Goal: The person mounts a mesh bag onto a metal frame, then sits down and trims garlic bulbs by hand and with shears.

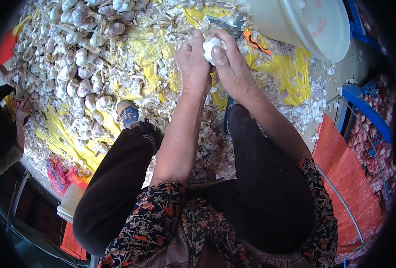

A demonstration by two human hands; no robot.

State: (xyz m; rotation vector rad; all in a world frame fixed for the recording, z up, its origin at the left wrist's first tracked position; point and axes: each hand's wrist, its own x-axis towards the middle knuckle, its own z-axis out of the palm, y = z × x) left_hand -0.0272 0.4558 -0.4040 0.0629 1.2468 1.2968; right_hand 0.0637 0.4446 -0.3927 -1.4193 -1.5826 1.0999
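A white, peeled-looking garlic bulb (210, 48) is held up between my two hands, over the litter of skins. My right hand (233, 67) wraps round it from the right, with the thumb pressed on its front. On the other side, my left hand (193, 62) is closed against the bulb; its fingertips are mostly hidden. Just beyond my right hand lie metal clippers (234, 27) with an orange and black handle (257, 43), on the scattered skins.
A heap of untrimmed garlic bulbs (75, 58) covers the left side of the yellow sheeting (140, 49). At the upper right stands a large pale tub (273, 22). Red mesh sacks (347, 187) and a blue frame (367, 109) are at the right. Another person's hand (23, 109) shows at far left.
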